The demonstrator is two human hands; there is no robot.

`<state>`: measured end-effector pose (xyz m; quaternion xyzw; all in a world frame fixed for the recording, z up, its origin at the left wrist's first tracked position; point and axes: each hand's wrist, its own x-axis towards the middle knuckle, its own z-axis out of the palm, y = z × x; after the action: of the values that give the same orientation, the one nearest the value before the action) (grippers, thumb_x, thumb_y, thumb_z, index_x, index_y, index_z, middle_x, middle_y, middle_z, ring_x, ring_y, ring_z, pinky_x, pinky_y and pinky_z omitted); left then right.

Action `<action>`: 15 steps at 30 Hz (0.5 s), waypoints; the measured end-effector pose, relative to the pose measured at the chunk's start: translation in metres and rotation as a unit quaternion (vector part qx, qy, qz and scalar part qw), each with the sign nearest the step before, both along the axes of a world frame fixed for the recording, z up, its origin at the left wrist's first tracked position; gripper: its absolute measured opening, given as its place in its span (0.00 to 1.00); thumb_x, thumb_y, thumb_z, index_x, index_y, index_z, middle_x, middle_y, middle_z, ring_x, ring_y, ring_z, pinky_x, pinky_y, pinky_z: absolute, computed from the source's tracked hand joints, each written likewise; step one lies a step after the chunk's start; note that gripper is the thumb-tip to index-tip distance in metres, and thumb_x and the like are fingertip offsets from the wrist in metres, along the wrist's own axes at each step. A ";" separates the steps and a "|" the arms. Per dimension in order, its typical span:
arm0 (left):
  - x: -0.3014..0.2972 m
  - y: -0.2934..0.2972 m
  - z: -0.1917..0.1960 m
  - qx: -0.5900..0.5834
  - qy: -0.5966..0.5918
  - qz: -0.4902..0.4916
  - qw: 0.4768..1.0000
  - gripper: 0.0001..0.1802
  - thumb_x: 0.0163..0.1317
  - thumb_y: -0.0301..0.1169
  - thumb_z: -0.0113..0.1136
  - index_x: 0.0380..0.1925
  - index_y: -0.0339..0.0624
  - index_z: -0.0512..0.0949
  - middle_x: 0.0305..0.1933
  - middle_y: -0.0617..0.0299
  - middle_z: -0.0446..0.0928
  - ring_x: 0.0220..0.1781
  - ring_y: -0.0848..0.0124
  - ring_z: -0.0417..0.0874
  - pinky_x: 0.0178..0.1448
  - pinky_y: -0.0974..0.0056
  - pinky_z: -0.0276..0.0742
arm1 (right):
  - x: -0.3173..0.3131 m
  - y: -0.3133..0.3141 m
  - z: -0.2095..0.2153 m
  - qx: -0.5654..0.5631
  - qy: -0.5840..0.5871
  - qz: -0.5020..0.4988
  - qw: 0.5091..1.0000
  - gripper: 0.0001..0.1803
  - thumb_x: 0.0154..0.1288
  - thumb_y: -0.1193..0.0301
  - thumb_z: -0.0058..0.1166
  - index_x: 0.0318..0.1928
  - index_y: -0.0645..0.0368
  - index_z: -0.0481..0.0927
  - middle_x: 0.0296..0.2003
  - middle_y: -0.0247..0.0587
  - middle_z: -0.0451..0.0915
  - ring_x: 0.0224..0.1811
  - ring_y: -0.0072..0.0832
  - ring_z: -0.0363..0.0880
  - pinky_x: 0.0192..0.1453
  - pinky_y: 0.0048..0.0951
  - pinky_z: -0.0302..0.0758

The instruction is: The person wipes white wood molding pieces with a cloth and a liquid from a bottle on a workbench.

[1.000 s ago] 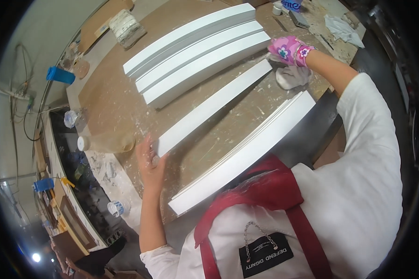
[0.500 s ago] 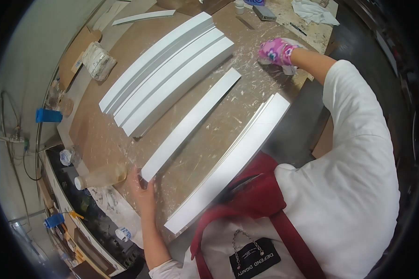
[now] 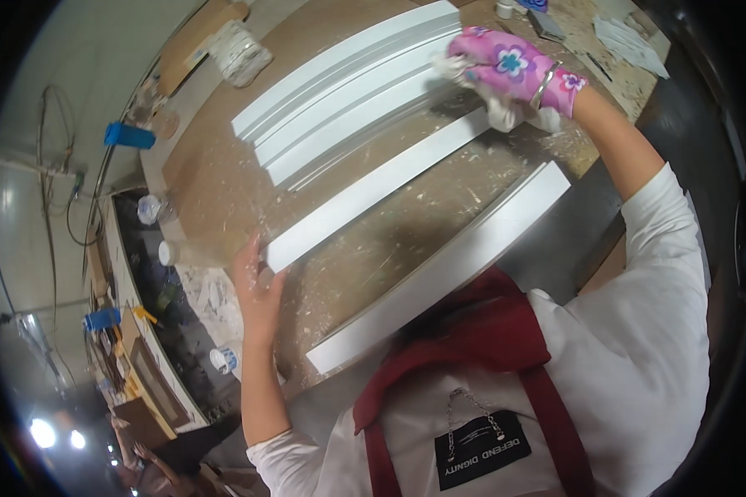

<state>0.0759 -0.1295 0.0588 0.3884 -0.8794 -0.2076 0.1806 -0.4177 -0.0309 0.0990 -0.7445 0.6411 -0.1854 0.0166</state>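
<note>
A narrow white curved strip of moulding (image 3: 373,186) lies slantwise across the brown worktable. My bare left hand (image 3: 257,277) grips its near left end, thumb on one side and fingers on the other. In a pink flowered glove, my right hand (image 3: 510,66) holds a bunched white cloth (image 3: 506,116) over the strip's far end and hides that end. Behind it, a stack of wider white curved mouldings (image 3: 348,91) reaches almost to the glove. Another white curved piece (image 3: 448,265) lies along the table edge closest to my body.
The brown tabletop (image 3: 340,298) carries scrapes and white flecks. A plastic-wrapped bundle (image 3: 239,54) sits at the far left, near a blue clamp (image 3: 128,135). A white-capped bottle (image 3: 170,253) and a paper cup (image 3: 224,359) are left of my arm. Crumpled paper (image 3: 630,45) lies far right.
My right hand has swung left with the cloth, from the bare tabletop to the far end of the narrow strip. My left hand keeps its grip; the whole view has shifted.
</note>
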 end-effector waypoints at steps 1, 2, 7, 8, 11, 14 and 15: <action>-0.003 0.005 0.002 0.027 0.026 0.018 0.999 0.41 0.51 0.16 0.65 0.67 0.43 0.61 0.59 0.52 0.67 0.58 0.62 0.74 0.60 0.61 0.74 | 0.025 -0.013 -0.001 0.007 -0.073 0.050 0.996 0.17 0.58 0.76 0.48 0.49 0.57 0.70 0.39 0.48 0.76 0.42 0.41 0.79 0.49 0.37 0.77; -0.004 0.010 0.004 0.054 0.052 0.038 0.996 0.43 0.51 0.16 0.65 0.67 0.43 0.60 0.59 0.52 0.68 0.58 0.62 0.74 0.60 0.61 0.74 | 0.060 -0.024 0.012 -0.055 -0.039 0.146 0.987 0.18 0.60 0.76 0.45 0.53 0.53 0.71 0.41 0.46 0.78 0.43 0.37 0.80 0.51 0.35 0.79; -0.038 0.028 0.041 0.074 0.149 0.028 0.986 0.44 0.47 0.19 0.69 0.67 0.39 0.60 0.59 0.51 0.68 0.56 0.63 0.75 0.58 0.62 0.75 | 0.201 -0.043 -0.009 0.165 -0.374 0.145 0.901 0.30 0.55 0.58 0.64 0.57 0.54 0.72 0.53 0.41 0.76 0.58 0.26 0.73 0.66 0.33 0.69; -0.041 0.027 0.042 0.072 0.150 0.024 0.986 0.44 0.47 0.19 0.69 0.67 0.39 0.60 0.59 0.51 0.68 0.56 0.63 0.75 0.58 0.62 0.75 | 0.212 -0.043 -0.040 0.138 -0.521 0.180 0.823 0.28 0.55 0.58 0.64 0.54 0.55 0.73 0.53 0.41 0.76 0.59 0.26 0.71 0.66 0.34 0.69; -0.034 0.028 0.038 0.053 0.082 -0.027 0.995 0.51 0.46 0.17 0.69 0.71 0.45 0.53 0.48 0.56 0.72 0.48 0.69 0.77 0.54 0.64 0.76 | 0.188 -0.050 -0.085 0.057 -0.431 0.269 0.859 0.17 0.54 0.67 0.59 0.46 0.54 0.75 0.47 0.40 0.77 0.51 0.30 0.76 0.56 0.35 0.76; -0.025 0.034 0.025 0.153 0.141 0.029 0.978 0.45 0.49 0.20 0.69 0.67 0.41 0.59 0.55 0.51 0.72 0.47 0.65 0.78 0.52 0.63 0.78 | 0.131 -0.024 -0.019 0.146 0.106 0.147 0.973 0.16 0.56 0.79 0.47 0.45 0.51 0.75 0.43 0.39 0.77 0.43 0.34 0.78 0.50 0.32 0.79; -0.036 0.031 0.026 0.143 0.138 0.017 0.980 0.44 0.49 0.20 0.69 0.67 0.41 0.60 0.53 0.51 0.72 0.48 0.66 0.77 0.52 0.63 0.78 | 0.064 -0.026 -0.074 0.099 0.203 0.128 0.966 0.18 0.55 0.80 0.48 0.47 0.52 0.75 0.48 0.42 0.77 0.46 0.33 0.78 0.52 0.31 0.79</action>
<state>0.0399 -0.0983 0.0853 0.3924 -0.8005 -0.3800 0.2465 -0.3535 -0.0565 0.0248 -0.8372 0.5453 0.0381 -0.0164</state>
